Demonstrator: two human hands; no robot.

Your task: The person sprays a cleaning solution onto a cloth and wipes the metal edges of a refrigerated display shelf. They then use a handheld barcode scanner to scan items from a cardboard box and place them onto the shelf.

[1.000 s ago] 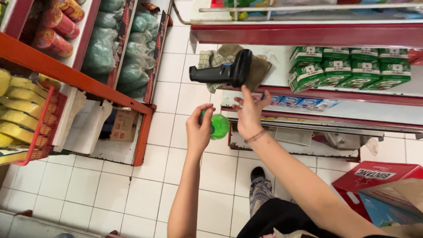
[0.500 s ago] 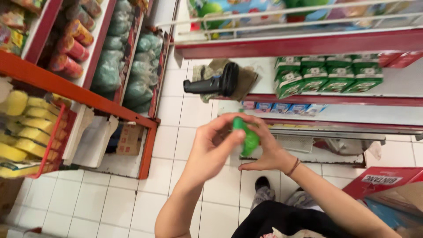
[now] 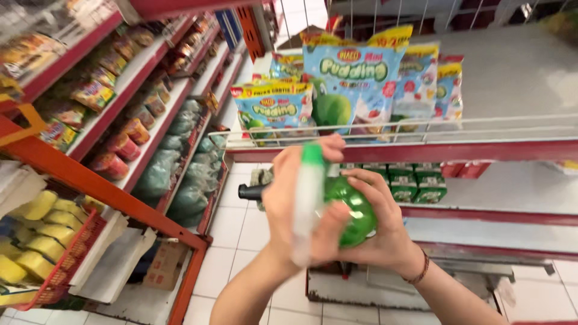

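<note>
A round green bottle with a blurred pale spray top is sitting between both hands, left hand and right hand clasping it before a wire-railed shelf holding pudding bags.

We saw a glossy green bottle with a pale green-tipped nozzle, red shelf edges, blue-and-yellow pudding bags, and white floor tiles.

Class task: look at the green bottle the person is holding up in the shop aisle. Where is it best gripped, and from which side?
Probably the round lower body of the green bottle, cupped from the right as the right hand does. The left hand covers the narrower upper part.
</note>
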